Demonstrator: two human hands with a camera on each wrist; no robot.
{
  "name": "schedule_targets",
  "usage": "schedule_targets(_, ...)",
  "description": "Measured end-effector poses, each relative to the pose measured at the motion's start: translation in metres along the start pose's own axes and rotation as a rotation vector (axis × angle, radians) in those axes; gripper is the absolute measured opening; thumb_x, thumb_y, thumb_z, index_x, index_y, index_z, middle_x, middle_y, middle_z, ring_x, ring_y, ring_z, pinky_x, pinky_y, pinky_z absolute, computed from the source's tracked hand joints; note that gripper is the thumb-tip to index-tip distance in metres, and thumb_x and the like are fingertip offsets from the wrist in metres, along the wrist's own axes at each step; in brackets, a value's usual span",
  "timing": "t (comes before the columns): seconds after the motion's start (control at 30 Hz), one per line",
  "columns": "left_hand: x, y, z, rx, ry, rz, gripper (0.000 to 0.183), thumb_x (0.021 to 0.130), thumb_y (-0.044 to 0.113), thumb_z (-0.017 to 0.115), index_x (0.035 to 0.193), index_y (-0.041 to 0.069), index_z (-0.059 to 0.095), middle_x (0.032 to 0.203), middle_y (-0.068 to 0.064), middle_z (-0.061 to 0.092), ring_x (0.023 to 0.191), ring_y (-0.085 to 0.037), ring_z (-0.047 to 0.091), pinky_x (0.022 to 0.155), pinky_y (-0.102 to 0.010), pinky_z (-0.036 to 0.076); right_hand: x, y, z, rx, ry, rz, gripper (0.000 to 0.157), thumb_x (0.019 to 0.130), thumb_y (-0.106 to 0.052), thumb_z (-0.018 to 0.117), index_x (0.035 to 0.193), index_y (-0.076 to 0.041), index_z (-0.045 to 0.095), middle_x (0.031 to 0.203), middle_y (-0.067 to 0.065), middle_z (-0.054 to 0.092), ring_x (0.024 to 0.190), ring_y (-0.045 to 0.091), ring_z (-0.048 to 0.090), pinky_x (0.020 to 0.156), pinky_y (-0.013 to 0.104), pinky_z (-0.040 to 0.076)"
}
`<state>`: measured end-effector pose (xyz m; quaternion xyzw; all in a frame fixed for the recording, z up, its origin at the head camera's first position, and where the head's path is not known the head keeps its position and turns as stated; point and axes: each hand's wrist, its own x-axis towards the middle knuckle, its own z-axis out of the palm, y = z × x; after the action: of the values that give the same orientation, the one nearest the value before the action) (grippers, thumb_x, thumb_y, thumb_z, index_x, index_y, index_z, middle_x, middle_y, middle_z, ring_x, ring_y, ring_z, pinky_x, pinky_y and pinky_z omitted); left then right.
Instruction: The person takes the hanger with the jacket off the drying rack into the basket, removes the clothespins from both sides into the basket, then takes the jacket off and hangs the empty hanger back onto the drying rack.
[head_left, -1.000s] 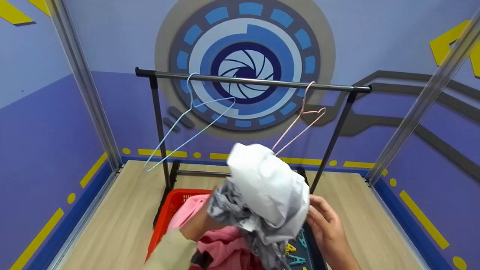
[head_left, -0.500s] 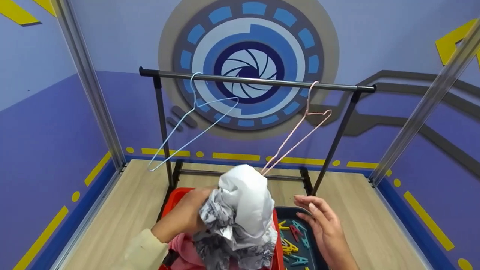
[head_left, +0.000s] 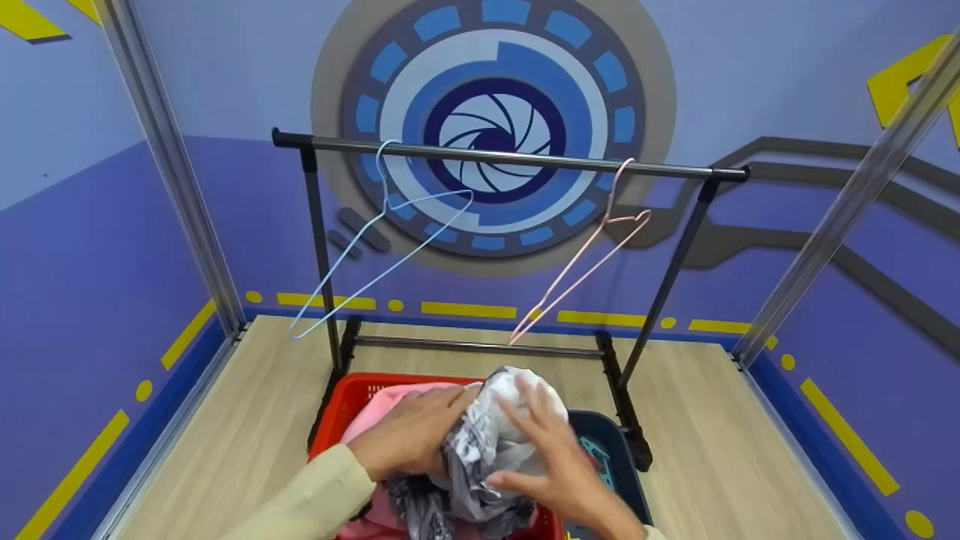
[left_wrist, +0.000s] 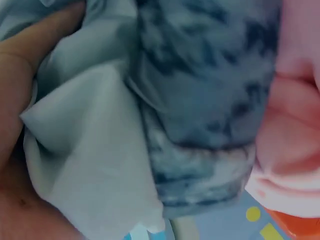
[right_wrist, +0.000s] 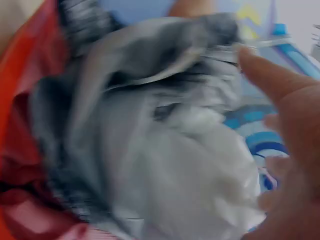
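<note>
My left hand (head_left: 412, 431) grips a bunched grey-and-white tie-dye garment (head_left: 487, 450) above the red basket (head_left: 319, 435). The garment's plain pale inner side (left_wrist: 100, 165) faces out beside the patterned cloth in the left wrist view. The right hand (head_left: 555, 465) is raised at the garment's right side, fingers spread and slightly blurred. In the right wrist view, its index fingertip (right_wrist: 245, 52) is close to the cloth; whether it touches is unclear. Pink clothes (head_left: 382, 412) fill the basket beneath.
A dark tray (head_left: 622, 442) with clothes pegs stands right of the basket, partly behind the right hand. Behind is a black clothes rack (head_left: 487, 156). From its bar hang a blue hanger (head_left: 382, 214) and a pink hanger (head_left: 581, 255).
The garment has come down toward the basket in the left hand's hold. From over the peg tray, the right hand has moved left to the garment, its fingers spreading.
</note>
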<state>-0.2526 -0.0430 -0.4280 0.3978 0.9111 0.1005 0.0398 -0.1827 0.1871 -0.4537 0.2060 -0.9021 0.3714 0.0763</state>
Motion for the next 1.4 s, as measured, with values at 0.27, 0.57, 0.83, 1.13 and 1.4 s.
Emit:
schedule_targets(0.27,-0.018,0.015,-0.058,-0.118,-0.175,0.043,0.114,0.063,0.069,0.071,0.152,0.019,0.020,0.157,-0.001,0.023,0.144,-0.027,0.020,0.114,-0.054,0.018,0.015,-0.008,0.033,-0.088,-0.308,0.298,0.071,0.087,-0.035,0.064,0.148,-0.022,0.031,0.160,0.004,0.011,0.146,0.035,-0.001,0.108,0.065,0.015)
schedule_targets(0.57,-0.013,0.048,-0.020,-0.054,-0.198,0.043,0.118,0.063,0.073,0.066,0.153,0.018,0.013,0.160,-0.002,0.010,0.147,-0.028,0.008,0.110,-0.062,0.014,0.021,-0.014,0.046,-0.023,-0.375,0.395,0.091,0.077,-0.060,0.065,0.151,-0.035,0.018,0.159,0.008,0.012,0.144,0.035,0.015,0.105,0.068,0.018)
schedule_targets(0.83,-0.018,0.006,0.009,0.130,-0.188,-0.061,0.126,0.052,0.057,0.083,0.152,0.028,0.015,0.160,-0.002,0.007,0.144,-0.039,0.010,0.103,-0.072,0.016,0.013,0.004,0.031,-0.162,-0.396,0.370,0.094,0.066,-0.063,0.072,0.145,-0.048,0.023,0.154,0.012,0.027,0.128,0.040,0.042,0.093,0.067,0.037)
schedule_targets(1.13,-0.021,-0.029,0.032,0.121,-0.187,-0.034,0.130,0.047,0.059,0.084,0.152,0.025,0.016,0.158,-0.008,0.015,0.141,-0.041,0.021,0.096,-0.072,0.029,0.017,0.020,0.030,-0.180,-0.537,0.469,0.089,0.065,-0.053,0.079,0.142,-0.045,0.035,0.139,0.003,0.049,0.113,0.027,0.052,0.095,0.062,0.039)
schedule_targets(1.4,-0.002,-0.034,0.055,0.196,-0.221,-0.021,0.136,0.039,0.055,0.089,0.150,0.018,0.020,0.154,-0.014,0.024,0.137,-0.042,0.029,0.089,-0.067,0.041,0.037,0.023,0.043,-0.319,-0.737,0.471,0.088,0.070,-0.053,0.075,0.146,-0.034,0.035,0.111,0.000,0.063,0.086,0.018,0.058,0.092,0.047,0.048)
